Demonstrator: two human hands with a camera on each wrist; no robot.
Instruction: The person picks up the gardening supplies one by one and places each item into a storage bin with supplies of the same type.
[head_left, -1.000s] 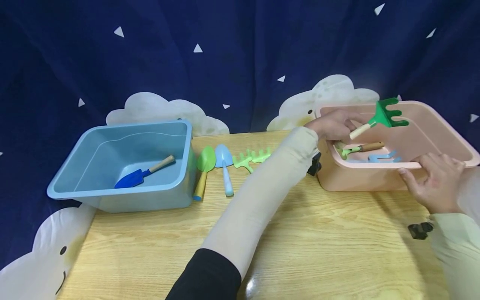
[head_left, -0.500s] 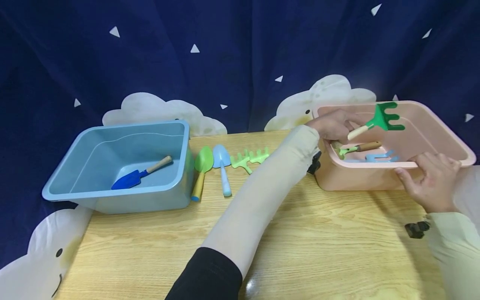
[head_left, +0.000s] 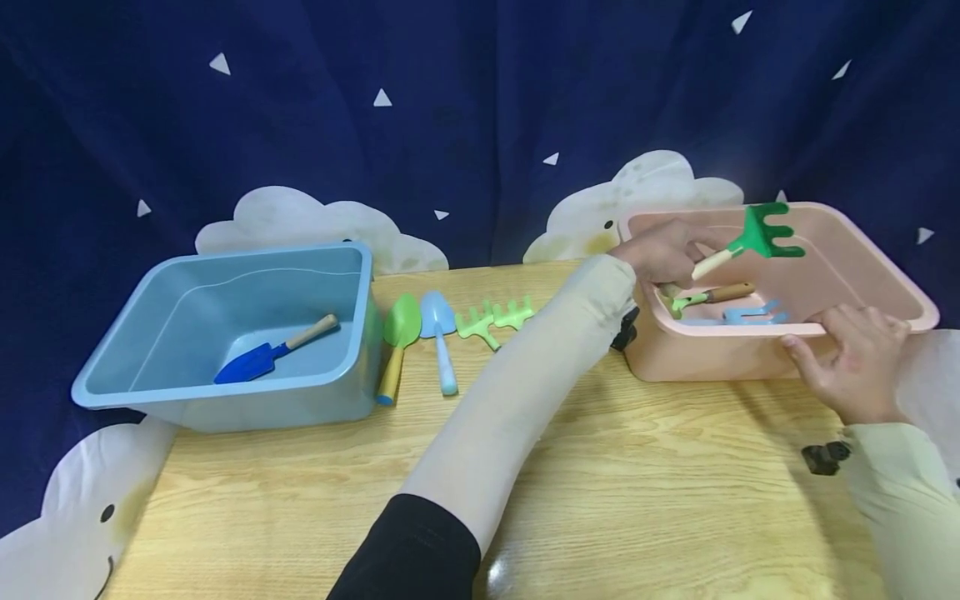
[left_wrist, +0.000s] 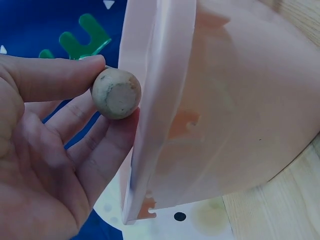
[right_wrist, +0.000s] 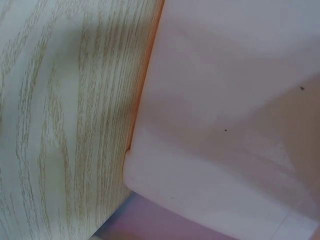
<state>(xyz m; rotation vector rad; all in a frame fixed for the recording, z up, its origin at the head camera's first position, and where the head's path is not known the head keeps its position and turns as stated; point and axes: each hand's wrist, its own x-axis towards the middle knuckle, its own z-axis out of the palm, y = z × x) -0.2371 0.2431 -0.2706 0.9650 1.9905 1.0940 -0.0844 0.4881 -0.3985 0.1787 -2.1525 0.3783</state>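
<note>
My left hand pinches the pale wooden handle of a green toy hand rake, held above the pink bin. In the left wrist view the handle's round end sits between thumb and fingers, close beside the bin's rim. The rake's tines point right. My right hand grips the bin's front rim, fingers over it and thumb outside. Inside the bin lie a light green tool with a brown handle and a light blue fork. The right wrist view shows only bin wall and table.
On the left a light blue bin holds a blue trowel. Between the bins lie a green shovel with yellow handle, a light blue shovel and two light green rakes, partly behind my left arm. A dark blue curtain hangs behind.
The scene has slid slightly left in the head view. The green rake has dipped a little over the pink bin. Both hands keep their hold.
</note>
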